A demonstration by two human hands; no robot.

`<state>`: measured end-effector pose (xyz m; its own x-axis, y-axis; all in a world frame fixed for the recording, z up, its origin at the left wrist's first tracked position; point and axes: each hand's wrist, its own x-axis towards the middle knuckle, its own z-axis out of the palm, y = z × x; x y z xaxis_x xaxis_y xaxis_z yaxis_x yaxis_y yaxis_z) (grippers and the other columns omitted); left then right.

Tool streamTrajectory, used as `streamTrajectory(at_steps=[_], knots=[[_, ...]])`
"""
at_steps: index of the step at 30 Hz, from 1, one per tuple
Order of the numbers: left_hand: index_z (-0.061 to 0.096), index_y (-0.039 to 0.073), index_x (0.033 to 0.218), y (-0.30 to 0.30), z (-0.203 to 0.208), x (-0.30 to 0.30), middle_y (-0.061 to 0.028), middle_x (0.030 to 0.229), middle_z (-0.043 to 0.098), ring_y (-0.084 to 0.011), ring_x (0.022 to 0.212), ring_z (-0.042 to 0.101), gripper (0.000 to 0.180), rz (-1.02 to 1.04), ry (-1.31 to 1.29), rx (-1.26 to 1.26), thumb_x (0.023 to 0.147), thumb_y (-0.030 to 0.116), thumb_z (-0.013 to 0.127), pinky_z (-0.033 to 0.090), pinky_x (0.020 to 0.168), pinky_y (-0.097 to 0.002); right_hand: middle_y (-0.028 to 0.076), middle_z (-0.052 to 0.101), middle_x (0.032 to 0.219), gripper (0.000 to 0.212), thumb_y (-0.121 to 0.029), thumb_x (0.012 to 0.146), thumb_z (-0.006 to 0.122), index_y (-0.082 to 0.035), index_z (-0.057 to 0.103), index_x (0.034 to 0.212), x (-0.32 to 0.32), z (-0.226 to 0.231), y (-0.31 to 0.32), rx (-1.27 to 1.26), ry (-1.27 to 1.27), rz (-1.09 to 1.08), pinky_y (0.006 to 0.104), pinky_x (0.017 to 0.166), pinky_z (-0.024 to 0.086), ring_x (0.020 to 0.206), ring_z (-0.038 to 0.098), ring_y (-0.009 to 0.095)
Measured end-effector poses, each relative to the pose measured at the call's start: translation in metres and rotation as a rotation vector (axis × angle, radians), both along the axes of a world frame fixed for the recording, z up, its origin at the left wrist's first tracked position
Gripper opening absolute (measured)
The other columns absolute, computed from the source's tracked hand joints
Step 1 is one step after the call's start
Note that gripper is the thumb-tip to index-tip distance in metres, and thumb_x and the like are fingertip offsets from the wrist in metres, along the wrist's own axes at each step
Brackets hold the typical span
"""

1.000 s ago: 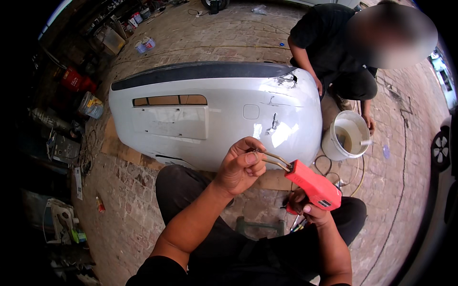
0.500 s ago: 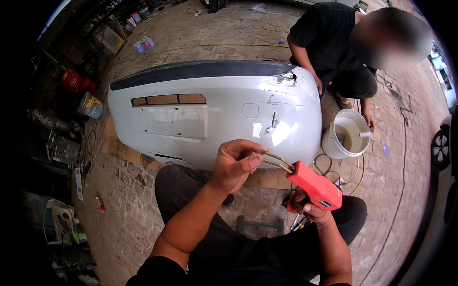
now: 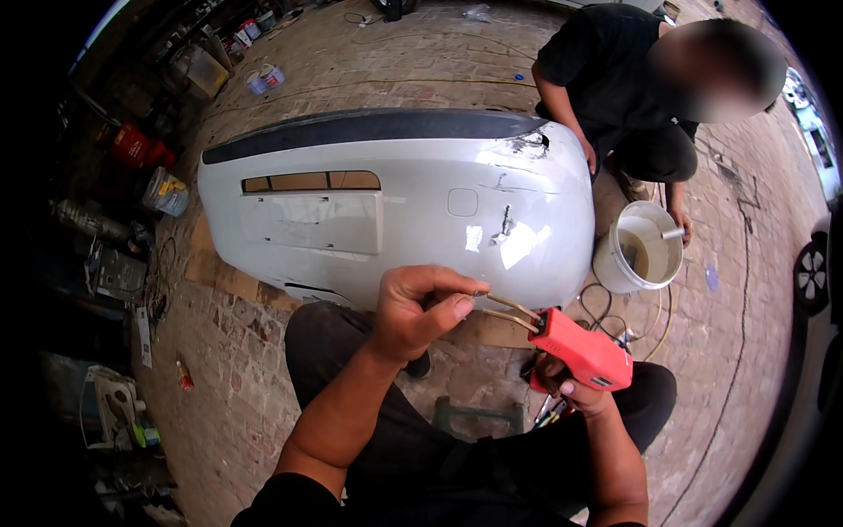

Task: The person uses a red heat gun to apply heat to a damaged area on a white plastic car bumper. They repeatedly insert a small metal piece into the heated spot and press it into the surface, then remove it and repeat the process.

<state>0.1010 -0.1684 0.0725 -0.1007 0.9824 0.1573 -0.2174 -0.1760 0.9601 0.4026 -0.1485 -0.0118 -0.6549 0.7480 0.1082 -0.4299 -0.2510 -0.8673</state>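
A white car bumper (image 3: 369,211) with a black top strip lies on the brick floor in front of me, cracked near its right end. My right hand (image 3: 571,391) grips a red pistol-shaped hot stapler tool (image 3: 584,351) below the bumper's right end. Two brass prongs (image 3: 509,312) stick out of the tool toward the left. My left hand (image 3: 421,307) pinches at the tips of those prongs, fingers closed; what sits between the fingertips is too small to tell.
Another person in black (image 3: 632,88) crouches at the bumper's far right, one hand at a white bucket (image 3: 639,248). Cables lie by the bucket. Cans, a red canister (image 3: 132,145) and tools clutter the left side. A car wheel (image 3: 812,272) shows at the right rim.
My left hand has shifted slightly left and lower along the prongs. The red tool has stayed nearly in place. The other person has not visibly moved.
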Motion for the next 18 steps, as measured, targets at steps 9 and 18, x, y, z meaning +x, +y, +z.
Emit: streamTrajectory(at_steps=[9,18], knots=[[0.079,-0.009,0.102,-0.004,0.007,-0.001,-0.0084,0.083,0.071,-0.01,0.074,0.06,0.022,-0.043,-0.038,-0.03,0.083,-0.003,0.069,0.048,0.072,-0.0249,0.012,0.07,0.091,0.029,-0.023,0.087,0.084,0.001,0.073,0.101,-0.002,0.001,-0.001,-0.009,0.019,0.004,0.0358,0.068,0.056,0.077,0.07,0.024],[0.08,-0.005,0.108,0.003,0.002,0.017,-0.0016,0.077,0.069,-0.0056,0.067,0.055,0.017,0.263,0.467,0.212,0.093,-0.001,0.073,0.042,0.061,-0.0216,0.009,0.074,0.096,0.027,-0.014,0.092,0.078,0.002,0.072,0.113,0.002,0.007,0.0,0.343,-0.281,-0.129,0.035,0.078,0.057,0.086,0.072,0.021]])
